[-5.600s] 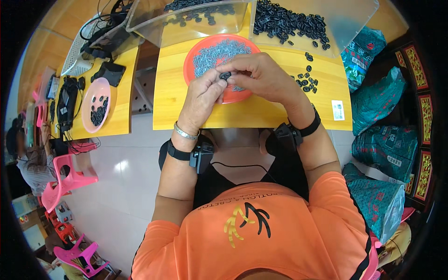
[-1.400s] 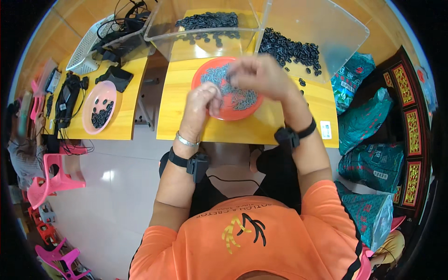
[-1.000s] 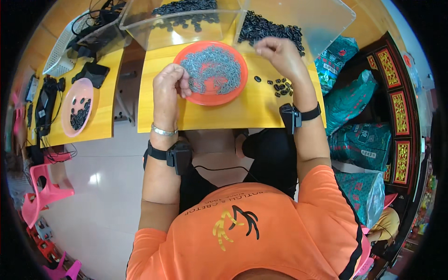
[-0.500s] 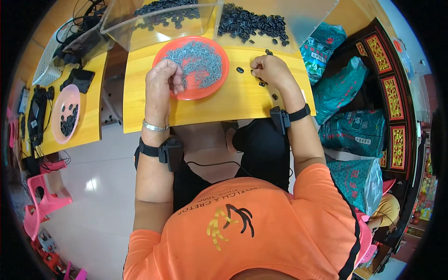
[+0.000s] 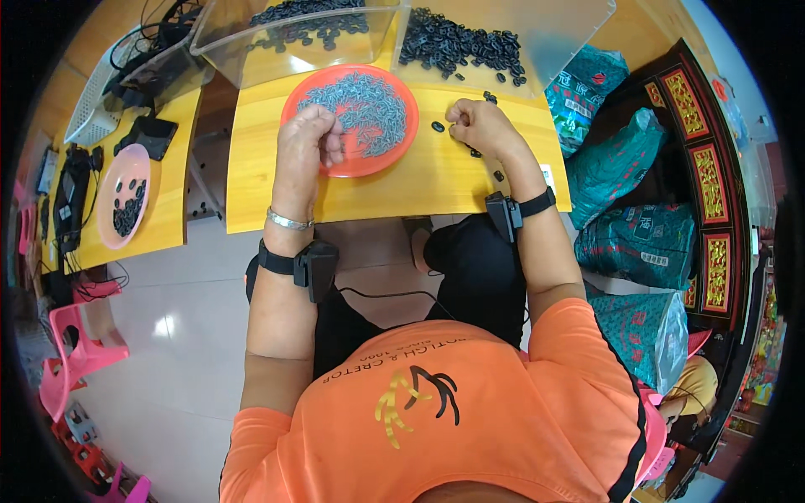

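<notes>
A round red plate [image 5: 410,134] holds a heap of small silver screws [image 5: 376,109] and stands on the yellow table [image 5: 377,204]. Over its left rim is my left hand [image 5: 309,138], its fingers curled together; anything inside them is hidden. To the right of the plate my right hand [image 5: 488,130] is low at the tabletop with thumb and fingers pinched. Whatever it pinches is too small to make out. One small black oval part [image 5: 438,127] lies just left of its fingertips, and several similar parts lie under and beside that hand.
Clear plastic bins [image 5: 293,46] with heaps of black parts [image 5: 461,46] line the table's far side. At left, another table bears a pink plate [image 5: 109,226] of black parts, cables and a white basket [image 5: 94,121]. Green sacks [image 5: 641,239] stand at right, near a pink chair [image 5: 80,344] across the floor.
The view has shifted slightly. My left hand has moved a little right over the plate, and my right hand a little left, both still closed.
</notes>
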The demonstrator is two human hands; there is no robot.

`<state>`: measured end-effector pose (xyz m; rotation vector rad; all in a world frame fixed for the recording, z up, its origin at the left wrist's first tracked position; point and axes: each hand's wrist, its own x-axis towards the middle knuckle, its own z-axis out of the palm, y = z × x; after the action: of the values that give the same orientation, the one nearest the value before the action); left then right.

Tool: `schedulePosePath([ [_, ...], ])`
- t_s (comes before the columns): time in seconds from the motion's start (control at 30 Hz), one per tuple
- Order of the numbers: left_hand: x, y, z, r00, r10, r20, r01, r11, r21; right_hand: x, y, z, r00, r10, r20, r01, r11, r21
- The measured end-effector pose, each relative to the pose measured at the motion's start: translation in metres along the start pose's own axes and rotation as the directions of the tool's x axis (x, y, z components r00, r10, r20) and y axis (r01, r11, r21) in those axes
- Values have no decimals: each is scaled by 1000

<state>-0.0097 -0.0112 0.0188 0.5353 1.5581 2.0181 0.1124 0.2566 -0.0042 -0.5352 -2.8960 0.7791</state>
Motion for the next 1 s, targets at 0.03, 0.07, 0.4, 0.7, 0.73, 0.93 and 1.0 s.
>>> schedulePosePath([
  [0.03,-1,0,1,1000,-14,2,14,1000,-3,2,0,2,1000,2,2,-2,999,40],
  [0.07,-1,0,2,1000,-29,4,29,1000,-6,3,-6,2,1000,4,4,-4,997,80],
  [0.4,-3,-7,16,999,18,32,-17,1000,-22,19,-123,42,991,-109,-72,98,257,961],
  [0.7,0,-16,-1,997,73,-11,-72,996,58,15,-124,64,996,-86,28,-8,235,972],
  [0.73,1,-17,-2,996,80,-25,-79,996,39,15,-123,63,994,-102,39,-7,297,955],
  [0.93,1,-16,2,993,114,-2,-112,979,169,19,-119,66,992,-124,12,35,372,928],
  [1.0,1,-15,2,995,101,-5,-99,983,153,18,-123,60,990,-142,-5,64,413,909],
])
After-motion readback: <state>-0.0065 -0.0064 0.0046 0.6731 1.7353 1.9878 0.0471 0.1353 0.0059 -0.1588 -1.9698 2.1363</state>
